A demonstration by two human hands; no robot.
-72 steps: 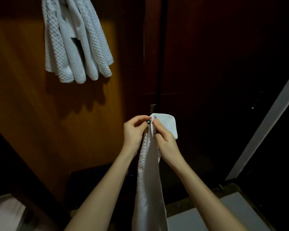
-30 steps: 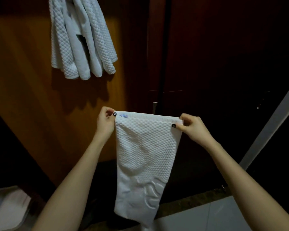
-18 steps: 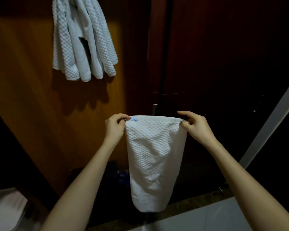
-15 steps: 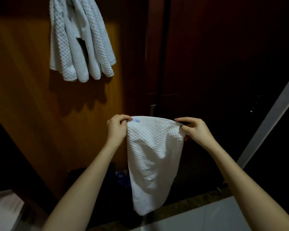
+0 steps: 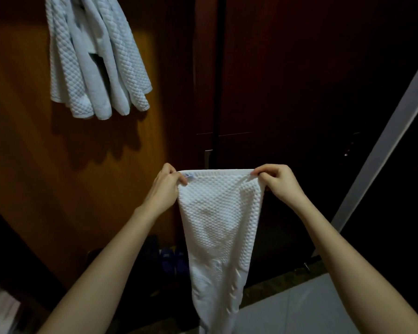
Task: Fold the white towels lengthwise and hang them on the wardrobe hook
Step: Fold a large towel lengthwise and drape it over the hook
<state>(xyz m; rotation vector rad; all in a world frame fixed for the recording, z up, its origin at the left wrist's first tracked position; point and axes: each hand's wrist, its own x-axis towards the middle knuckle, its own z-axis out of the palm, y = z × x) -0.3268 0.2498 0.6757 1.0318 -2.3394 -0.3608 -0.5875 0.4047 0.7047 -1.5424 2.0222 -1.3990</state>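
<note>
Several white waffle towels (image 5: 94,61) hang bunched at the far upper left against the orange wooden panel (image 5: 34,153). Lower down, the left hand (image 5: 165,188) pinches one top corner of a white towel (image 5: 217,225), which hangs stretched before the dark wardrobe door (image 5: 299,80). The right hand (image 5: 279,182) pinches the other corner.

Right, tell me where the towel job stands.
Done: a bunch of white towels hangs high on the wardrobe panel, its top out of frame. In hand: one more towel, spread by its top edge, left hand and right hand each pinching a corner. Left: bring the corners together lengthwise and hang it with the rest.
</note>
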